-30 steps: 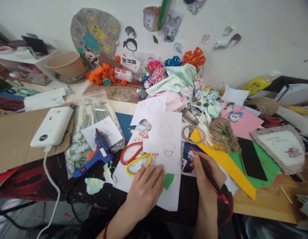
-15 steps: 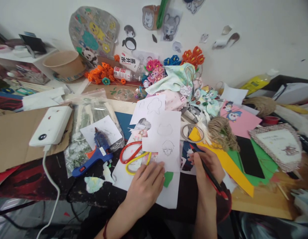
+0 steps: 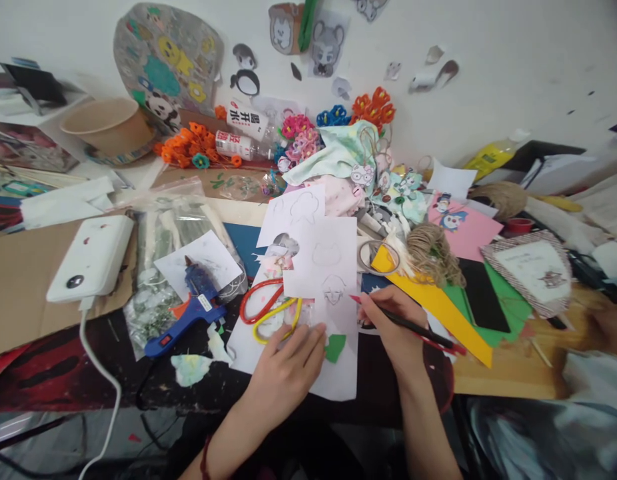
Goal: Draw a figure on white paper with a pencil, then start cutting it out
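- Drawing sheet [image 3: 321,257], pale, with pencil sketches: at centre; left fingertips on its 6 o'clock margin.
- Pen [image 3: 403,323], red and black: angled in the right hand [image 3: 406,347], tip at the face sketch's [image 3: 333,291] 3 o'clock side; contact with paper cannot be told. Right fingers clamped on the pen.
- Left hand [image 3: 288,363]: fingers slightly apart, laid palm down, gripping nothing visible; yellow loop [image 3: 259,329] just beside, red loop [image 3: 246,303] at its 11 o'clock.
- Plastic bag [image 3: 151,303], clear: 9 o'clock of the sheet; holds white lengths and greenish bits.
- Glue gun [image 3: 188,325], blue: 8 o'clock.
- Bowl [image 3: 101,127], brown: 10 o'clock; contents not visible.
- Labelled bottle [image 3: 233,145], clear: 11 o'clock, lying down.
- Yellow bottle [image 3: 491,158]: 2 o'clock, tilted; yellow inside.
- Twine [image 3: 432,250], bundled: 3 o'clock.
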Demonstrator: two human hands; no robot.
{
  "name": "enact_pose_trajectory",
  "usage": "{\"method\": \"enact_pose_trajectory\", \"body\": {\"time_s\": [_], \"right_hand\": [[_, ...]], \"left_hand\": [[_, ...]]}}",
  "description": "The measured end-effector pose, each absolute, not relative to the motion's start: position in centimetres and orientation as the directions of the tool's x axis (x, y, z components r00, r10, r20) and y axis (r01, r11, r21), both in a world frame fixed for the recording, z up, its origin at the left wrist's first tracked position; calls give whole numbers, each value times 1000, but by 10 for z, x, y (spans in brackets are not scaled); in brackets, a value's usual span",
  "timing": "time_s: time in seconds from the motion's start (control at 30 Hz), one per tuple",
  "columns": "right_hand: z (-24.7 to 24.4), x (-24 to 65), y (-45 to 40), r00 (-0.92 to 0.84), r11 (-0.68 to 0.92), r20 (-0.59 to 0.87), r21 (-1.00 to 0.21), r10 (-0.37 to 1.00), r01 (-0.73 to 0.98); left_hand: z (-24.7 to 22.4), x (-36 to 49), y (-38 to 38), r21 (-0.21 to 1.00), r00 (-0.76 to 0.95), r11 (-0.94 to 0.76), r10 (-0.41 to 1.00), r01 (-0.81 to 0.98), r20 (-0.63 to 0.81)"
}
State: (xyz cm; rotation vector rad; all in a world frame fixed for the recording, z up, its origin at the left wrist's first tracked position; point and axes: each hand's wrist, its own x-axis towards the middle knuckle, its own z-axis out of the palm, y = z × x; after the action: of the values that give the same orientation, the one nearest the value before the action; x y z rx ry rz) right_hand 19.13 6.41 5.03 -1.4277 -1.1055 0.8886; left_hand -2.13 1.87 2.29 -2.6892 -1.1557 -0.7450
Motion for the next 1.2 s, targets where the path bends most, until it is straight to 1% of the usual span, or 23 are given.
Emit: {"method": "enact_pose_trajectory", "body": {"time_s": [0.1, 0.2, 0.27, 0.4, 0.47, 0.6, 0.77, 0.9, 1.0, 1.1, 1.2], "right_hand": [[52, 186, 75, 139, -44, -26, -991, 990, 128], [46, 186, 83, 78, -44, -34, -991, 996, 128], [40, 187, 84, 96, -37, -22, -988, 995, 153], [37, 187, 81, 124, -8, 21, -974, 992, 227], [38, 184, 79, 123, -21, 12, -966, 992, 258], [40, 180, 77, 135, -43, 1, -943, 991, 329], [41, 184, 70, 157, 24, 107, -890, 982, 456], [40, 190, 67, 235, 57, 234, -812, 943, 581], [37, 194, 67, 376, 25, 320, -789, 869, 614], [36, 198, 69, 534, -46, 331, -817, 778, 574], [39, 200, 72, 633, -28, 318, -881, 706, 473]], "left_hand": [[24, -23, 20, 89, 586, -712, 637, 697, 501], [24, -22, 22, 128, 554, -698, 653, 704, 516], [23, -19, 22, 134, 545, -684, 671, 717, 503], [23, -16, 23, 78, 559, -660, 687, 747, 464], [25, -15, 25, 66, 563, -656, 691, 752, 453], [27, -14, 28, 97, 559, -653, 707, 751, 434], [26, -13, 28, 137, 554, -648, 726, 749, 407], [27, -14, 28, 144, 554, -650, 726, 746, 408], [27, -14, 28, 155, 550, -650, 727, 744, 412], [27, -13, 29, 165, 545, -650, 728, 742, 416], [28, -13, 29, 165, 547, -653, 726, 739, 417]]}}
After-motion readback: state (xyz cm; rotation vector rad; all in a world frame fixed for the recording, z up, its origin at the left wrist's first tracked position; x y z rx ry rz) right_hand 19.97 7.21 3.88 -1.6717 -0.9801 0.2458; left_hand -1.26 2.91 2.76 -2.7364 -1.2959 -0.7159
